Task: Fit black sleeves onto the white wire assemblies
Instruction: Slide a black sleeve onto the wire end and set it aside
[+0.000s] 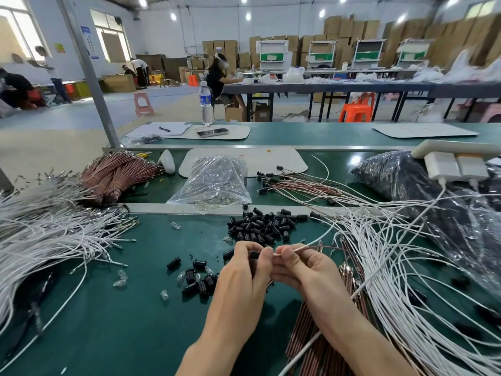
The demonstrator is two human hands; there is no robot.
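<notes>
Green matting covers the workbench (122,308) in a factory hall stacked with cartons (349,28). Both hands meet at mid-bench. The left hand (238,275) curls its fingers round a single black sleeve (254,255), thumb pressed against it. The right hand (303,270) pinches a white wire (298,249) between thumb and forefinger. The wire's tip is right at the sleeve; whether it has entered cannot be told. The wire trails off toward 3 o'clock.

At 12 o'clock from the hands lies a heap of black sleeves (260,225), and beyond it a clear plastic bag (217,177) of small clear parts. At 2 o'clock slumps a dark-filled bag (398,177). White wire bundles (40,234) spread at 9 o'clock, with more at 3 o'clock.
</notes>
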